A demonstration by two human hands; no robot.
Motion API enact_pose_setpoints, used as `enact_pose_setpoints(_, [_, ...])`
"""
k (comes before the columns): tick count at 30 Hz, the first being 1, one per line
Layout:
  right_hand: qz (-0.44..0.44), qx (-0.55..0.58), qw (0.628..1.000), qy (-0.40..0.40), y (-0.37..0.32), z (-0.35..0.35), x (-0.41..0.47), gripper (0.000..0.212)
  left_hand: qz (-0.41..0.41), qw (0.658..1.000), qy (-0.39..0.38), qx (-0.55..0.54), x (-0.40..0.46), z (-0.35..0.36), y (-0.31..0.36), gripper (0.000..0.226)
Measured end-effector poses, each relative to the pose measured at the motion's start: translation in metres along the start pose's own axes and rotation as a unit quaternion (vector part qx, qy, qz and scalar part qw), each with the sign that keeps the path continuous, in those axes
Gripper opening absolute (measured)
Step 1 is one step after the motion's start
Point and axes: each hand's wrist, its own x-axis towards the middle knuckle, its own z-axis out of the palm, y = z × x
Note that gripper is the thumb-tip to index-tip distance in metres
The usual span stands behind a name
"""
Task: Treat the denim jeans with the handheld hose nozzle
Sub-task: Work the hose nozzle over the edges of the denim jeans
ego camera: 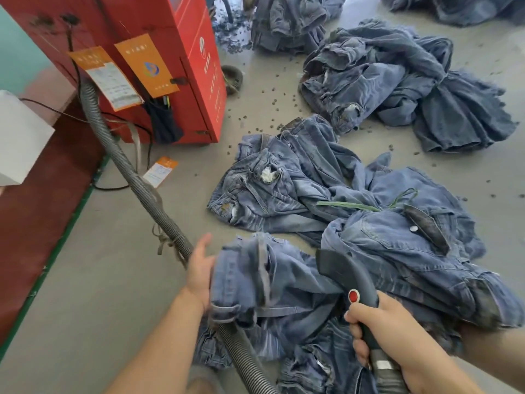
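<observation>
Head view, one frame. Right hand (380,328): fingers curled round the grip of the nozzle (345,273), a dark handheld piece with a red button (353,296) on top; its mouth rests against the jeans (255,280). Left hand (200,270): fingers straight and held together, palm flat against the left edge of the jeans, thumb side up; whether the far fingertips hook the cloth cannot be told. Jeans: a bunched blue pair held up between the two hands, waistband and belt loops toward the left hand, blurred. Hose (136,177): grey ribbed tube running from the red machine (159,52) at upper left, down across the floor (99,265), under the left forearm and out at the bottom edge; a second ribbed stretch joins the nozzle grip at lower right. Machine: red cabinet with orange cards (142,64) hanging on its side, black cables beside it. Floor stock: one loose heap of jeans (284,183) just beyond the held pair, a darker tied bundle (397,89) farther right, another bundle (289,21) at top centre. Small dark scraps (267,109) lie scattered on the floor between machine and bundles. One orange card (160,172) lies on the floor near the hose.
</observation>
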Motion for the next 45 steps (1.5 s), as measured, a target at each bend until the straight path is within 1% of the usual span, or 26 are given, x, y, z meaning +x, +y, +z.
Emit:
enact_pose_setpoints(2, [-0.03,0.022,0.999,0.007,-0.003,0.001,-0.004,0.017,0.077,0.996,-0.031,0.044,-0.011,0.009,0.042,0.076])
enact_pose_setpoints(5, [-0.09,0.061,0.994,0.01,-0.015,-0.005,-0.016,0.022,0.143,0.978,-0.072,0.135,-0.03,0.012,0.081,0.034])
enact_pose_setpoints(8, [-0.123,0.074,0.99,0.004,-0.022,-0.012,-0.027,0.022,0.021,0.972,-0.115,0.205,-0.046,-0.002,0.058,0.029])
enact_pose_setpoints(11, [-0.116,0.063,0.991,0.009,-0.017,-0.014,-0.027,0.021,-0.158,0.934,-0.086,0.308,-0.048,-0.021,0.008,0.062])
enact_pose_setpoints(14, [-0.091,0.043,0.994,0.044,-0.003,-0.013,-0.02,0.02,-0.256,0.884,-0.042,0.39,-0.034,-0.017,-0.023,0.081])
enact_pose_setpoints(16, [-0.068,0.039,0.995,0.058,0.007,-0.014,-0.018,0.018,-0.268,0.835,0.023,0.481,-0.029,0.0,-0.032,0.094])
enact_pose_setpoints(18, [-0.036,0.041,0.997,0.059,0.012,-0.013,-0.018,0.019,-0.174,0.796,0.042,0.578,-0.028,0.006,-0.042,0.056])
enact_pose_setpoints(19, [-0.021,0.042,0.997,0.059,0.013,-0.012,-0.018,0.021,-0.11,0.802,0.039,0.586,-0.031,0.002,-0.047,0.034])
enact_pose_setpoints(20, [-0.011,0.044,0.997,0.059,0.013,-0.011,-0.017,0.021,-0.059,0.81,0.056,0.581,-0.026,-0.006,-0.051,0.032])
enact_pose_setpoints(22, [0.003,0.048,0.997,0.062,0.014,-0.01,-0.016,0.021,-0.007,0.874,0.128,0.469,-0.019,-0.008,-0.045,0.023])
enact_pose_setpoints(24, [0.012,0.043,0.997,0.067,0.014,-0.007,-0.014,0.021,-0.009,0.944,0.11,0.311,-0.028,-0.013,-0.036,0.042])
enact_pose_setpoints(25, [0.015,0.037,0.997,0.069,0.014,-0.004,-0.012,0.02,-0.048,0.947,0.081,0.309,-0.032,-0.014,-0.034,0.045])
enact_pose_setpoints(26, [0.018,0.028,0.997,0.07,0.015,-0.002,-0.01,0.019,-0.118,0.913,0.058,0.386,-0.039,-0.014,-0.035,0.048])
enact_pose_setpoints(27, [0.019,0.018,0.997,0.07,0.015,0.002,-0.009,0.017,-0.212,0.832,-0.01,0.513,-0.05,-0.005,-0.039,0.049])
enact_pose_setpoints(28, [0.018,0.003,0.997,0.072,0.016,0.005,-0.007,0.016,-0.292,0.722,-0.085,0.621,-0.052,-0.003,-0.046,0.047])
enact_pose_setpoints(29, [0.013,-0.018,0.997,0.074,0.017,0.009,-0.005,0.015,-0.351,0.642,-0.128,0.669,-0.051,0.004,-0.051,0.044])
enact_pose_setpoints(30, [0.007,-0.045,0.996,0.076,0.019,0.014,-0.003,0.015,-0.393,0.61,-0.148,0.672,-0.048,0.007,-0.057,0.042])
enact_pose_setpoints(31, [-0.001,-0.071,0.994,0.08,0.021,0.018,-0.001,0.015,-0.431,0.647,-0.133,0.615,-0.043,0.01,-0.064,0.044])
enact_pose_setpoints(33, [-0.003,-0.108,0.99,0.093,0.028,0.026,0.001,0.017,-0.461,0.753,-0.048,0.466,-0.036,0.011,-0.07,0.076])
enact_pose_setpoints(35, [0.017,-0.122,0.987,0.103,0.034,0.031,0.002,0.02,-0.401,0.786,0.046,0.468,-0.03,0.002,-0.073,0.091])
enact_pose_setpoints(36, [0.029,-0.124,0.987,0.103,0.036,0.032,0.002,0.021,-0.346,0.759,0.104,0.542,-0.026,-0.01,-0.078,0.09])
enact_pose_setpoints(38, [0.055,-0.114,0.987,0.096,0.035,0.034,0.003,0.02,-0.205,0.624,0.244,0.713,-0.022,-0.029,-0.079,0.075])
enact_pose_setpoints(39, [0.062,-0.111,0.987,0.096,0.035,0.034,0.003,0.017,-0.133,0.611,0.304,0.719,-0.019,-0.036,-0.079,0.061])
enact_pose_setpoints(40, [0.064,-0.112,0.987,0.095,0.034,0.035,0.004,0.016,-0.079,0.642,0.339,0.683,-0.014,-0.043,-0.08,0.054])
enact_pose_setpoints(43, [0.058,-0.126,0.986,0.095,0.027,0.041,0.007,0.015,-0.029,0.854,0.386,0.347,0.008,-0.047,-0.07,0.069])
enact_pose_setpoints(45, [0.044,-0.156,0.983,0.091,0.022,0.045,0.01,0.016,-0.059,0.915,0.37,0.153,0.021,-0.046,-0.061,0.098])
